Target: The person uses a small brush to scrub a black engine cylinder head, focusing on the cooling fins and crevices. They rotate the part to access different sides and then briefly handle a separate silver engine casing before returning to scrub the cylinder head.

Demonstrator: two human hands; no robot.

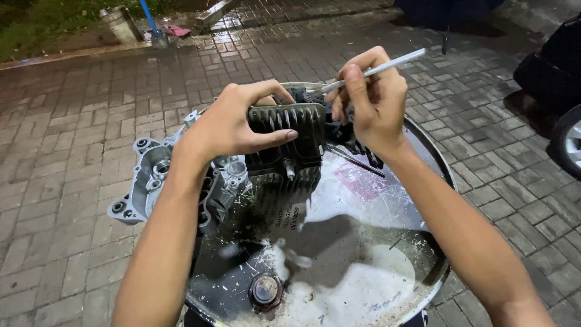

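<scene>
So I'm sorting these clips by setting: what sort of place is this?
Probably an outdoor paved yard or driveway used for engine work. The ground is wet brick paving, a drum top serves as a bench for a finned engine cylinder, and a car wheel shows at the edge.

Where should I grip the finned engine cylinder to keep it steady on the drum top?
Grip the finned engine cylinder across its broad ribbed upper block, coming from the left. The left hand already wraps it there, thumb along the fins, whose ridges likely resist slipping. That leaves the right end free, where the right hand works the white-handled brush. The drum top looks wet.
</scene>
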